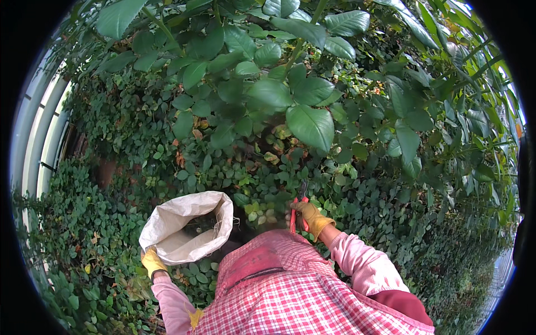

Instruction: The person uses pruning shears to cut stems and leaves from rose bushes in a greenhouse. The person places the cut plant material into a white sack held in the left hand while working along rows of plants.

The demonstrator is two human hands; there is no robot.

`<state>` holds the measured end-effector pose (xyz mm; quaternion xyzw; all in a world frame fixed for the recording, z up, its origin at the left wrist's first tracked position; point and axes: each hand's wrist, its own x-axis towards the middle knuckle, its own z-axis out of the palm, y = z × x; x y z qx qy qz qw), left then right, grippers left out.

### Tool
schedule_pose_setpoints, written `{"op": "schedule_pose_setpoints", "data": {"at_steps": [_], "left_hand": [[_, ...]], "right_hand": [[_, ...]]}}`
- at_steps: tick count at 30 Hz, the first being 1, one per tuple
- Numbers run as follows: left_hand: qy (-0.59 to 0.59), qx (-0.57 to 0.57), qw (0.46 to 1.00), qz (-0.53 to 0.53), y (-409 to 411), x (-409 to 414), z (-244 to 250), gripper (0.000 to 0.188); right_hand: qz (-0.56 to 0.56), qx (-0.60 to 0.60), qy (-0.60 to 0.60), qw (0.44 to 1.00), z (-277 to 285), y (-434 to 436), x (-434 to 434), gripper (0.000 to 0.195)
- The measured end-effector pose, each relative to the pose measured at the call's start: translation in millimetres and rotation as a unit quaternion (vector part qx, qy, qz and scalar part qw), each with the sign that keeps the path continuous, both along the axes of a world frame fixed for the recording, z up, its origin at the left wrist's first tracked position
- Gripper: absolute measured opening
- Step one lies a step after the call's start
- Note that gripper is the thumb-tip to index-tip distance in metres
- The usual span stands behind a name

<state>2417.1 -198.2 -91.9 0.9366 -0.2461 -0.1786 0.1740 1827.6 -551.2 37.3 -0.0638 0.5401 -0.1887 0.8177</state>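
Note:
My left hand (pixel 153 262), in a yellow glove, grips the near left rim of a white woven sack (pixel 184 251). The sack's mouth gapes upward, with loose threads at its right edge and dark, unclear contents inside. At the right, my right hand (pixel 312 215), also gloved, is closed around red-handled pruning shears (pixel 305 201). Their dark blades point away from me into the low leaves; whether the blades are apart is hard to tell. A red-and-white checked apron (pixel 272 293) covers my front, between the two hands.
Large rose leaves (pixel 310 125) on thick stems hang close to the camera across the top. Dense low foliage (pixel 125 209) surrounds me, with some yellow and brown leaves. Pale curved rails or panels (pixel 37 125) stand at the far left.

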Motion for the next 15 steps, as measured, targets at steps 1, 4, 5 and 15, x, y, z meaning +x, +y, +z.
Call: {"op": "schedule_pose_setpoints", "data": {"at_steps": [1, 4, 5, 15], "left_hand": [[-0.003, -0.041, 0.999, 0.012, -12, 9, -9, 0.032], [0.177, -0.202, 0.951, 0.154, -96, -41, 38, 0.038], [0.161, -0.167, 0.97, 0.073, -121, -53, 68, 0.037], [-0.012, -0.068, 0.99, -0.12, -217, -92, 188, 0.059]], "right_hand": [[-0.019, -0.026, -0.003, 0.999, -8, 1, -1, 0.019], [-0.113, -0.062, -0.019, 0.992, -12, 6, -13, 0.018], [-0.154, -0.08, -0.017, 0.985, -2, 6, -16, 0.018], [-0.322, -0.177, -0.291, 0.883, 26, -37, -23, 0.029]]}}
